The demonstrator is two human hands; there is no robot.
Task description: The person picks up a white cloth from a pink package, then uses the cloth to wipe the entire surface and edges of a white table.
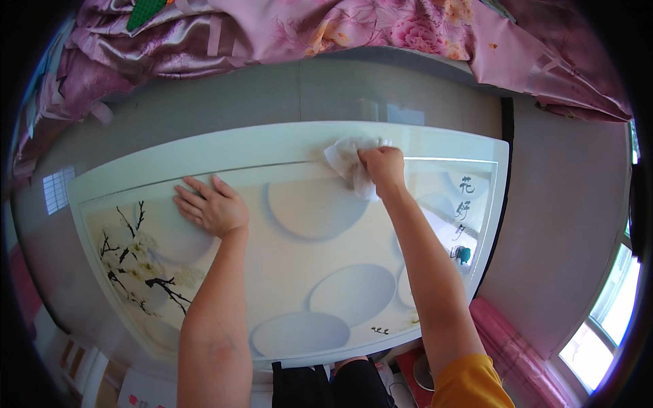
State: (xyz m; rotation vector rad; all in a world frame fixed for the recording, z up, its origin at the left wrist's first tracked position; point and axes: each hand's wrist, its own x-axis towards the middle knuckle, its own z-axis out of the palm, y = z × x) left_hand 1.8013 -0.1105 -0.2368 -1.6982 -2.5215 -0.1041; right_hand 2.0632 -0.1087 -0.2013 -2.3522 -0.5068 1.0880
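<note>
A large glossy board (275,255), white-edged and printed with circles, a blossoming branch and dark characters, lies before me. My left hand (214,206) rests flat on its upper left part, fingers spread, holding nothing. Near the far edge, right of the middle, my right hand (382,166) grips a crumpled white cloth or tissue (352,163) that touches the surface across the inset line. Part of the cloth is hidden by my right hand.
Beyond the board runs a shiny grey floor (245,97), with pink floral satin bedding (357,30) hanging past it. A wall (556,204) and a bright window (607,316) stand at the right, with a pink curtain (515,352) near the board's lower right corner.
</note>
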